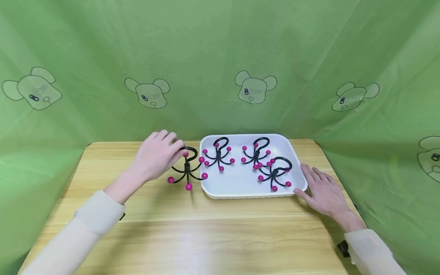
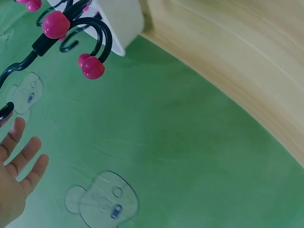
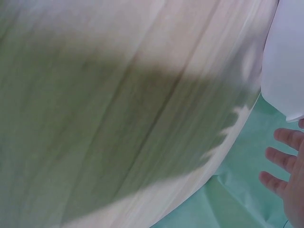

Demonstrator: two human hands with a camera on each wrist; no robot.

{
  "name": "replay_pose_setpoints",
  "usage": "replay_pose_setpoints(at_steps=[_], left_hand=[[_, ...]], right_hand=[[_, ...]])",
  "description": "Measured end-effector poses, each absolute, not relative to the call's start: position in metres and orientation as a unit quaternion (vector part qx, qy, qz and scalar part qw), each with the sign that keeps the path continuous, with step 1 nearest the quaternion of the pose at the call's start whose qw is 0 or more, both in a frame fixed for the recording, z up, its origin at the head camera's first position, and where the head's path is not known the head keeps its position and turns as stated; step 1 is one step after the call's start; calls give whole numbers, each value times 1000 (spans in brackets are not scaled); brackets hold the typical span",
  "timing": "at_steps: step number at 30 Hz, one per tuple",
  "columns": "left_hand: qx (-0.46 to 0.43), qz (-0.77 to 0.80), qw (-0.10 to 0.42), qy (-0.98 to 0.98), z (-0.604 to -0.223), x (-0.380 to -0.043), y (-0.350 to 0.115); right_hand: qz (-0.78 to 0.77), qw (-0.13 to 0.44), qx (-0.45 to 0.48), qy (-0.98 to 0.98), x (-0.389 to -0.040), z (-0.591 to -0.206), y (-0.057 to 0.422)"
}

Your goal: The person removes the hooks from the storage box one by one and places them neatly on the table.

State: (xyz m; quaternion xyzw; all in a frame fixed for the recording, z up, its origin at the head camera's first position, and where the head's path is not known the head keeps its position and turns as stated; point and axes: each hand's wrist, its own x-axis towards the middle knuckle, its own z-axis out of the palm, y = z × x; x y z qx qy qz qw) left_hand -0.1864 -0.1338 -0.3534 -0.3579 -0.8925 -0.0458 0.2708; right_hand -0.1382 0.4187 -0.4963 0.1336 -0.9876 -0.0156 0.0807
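My left hand (image 1: 159, 154) pinches the curved end of a black multi-armed hook (image 1: 187, 168) with pink ball tips, holding it over the table just left of the tray. In the left wrist view that hook (image 2: 42, 45) hangs by its curved end near my fingers (image 2: 31, 152). Inside the white tray (image 1: 237, 191) lie three like hooks: one at the back left (image 1: 219, 154), one at the back right (image 1: 256, 154), one nearer the right front (image 1: 274, 173). My right hand (image 1: 323, 191) rests with straight fingers against the tray's right side.
The tray stands at the back of the wooden table (image 1: 206, 236). Green curtains (image 1: 203, 57) printed with bear heads hang behind and at both sides. A small black object (image 1: 343, 248) shows by the right sleeve.
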Motion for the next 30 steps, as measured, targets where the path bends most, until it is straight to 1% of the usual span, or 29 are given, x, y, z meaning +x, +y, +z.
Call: replay_pose_setpoints(at_steps=[11,17,26,30], left_hand=[[-348,-48,245,-904,-362,-195,-185],[-336,-50,243,-908,-366,-201,-212],[-311,-47,225,-922,-376,-205,-245],[-310,-47,228,-922,-384,-208,-257]], right_hand=[[-14,75,131,-988,-139,-496,418],[-15,72,130,-989,-139,-495,417],[-13,66,128,-989,-138,-494,416],[-12,67,129,-989,-137,-493,416]])
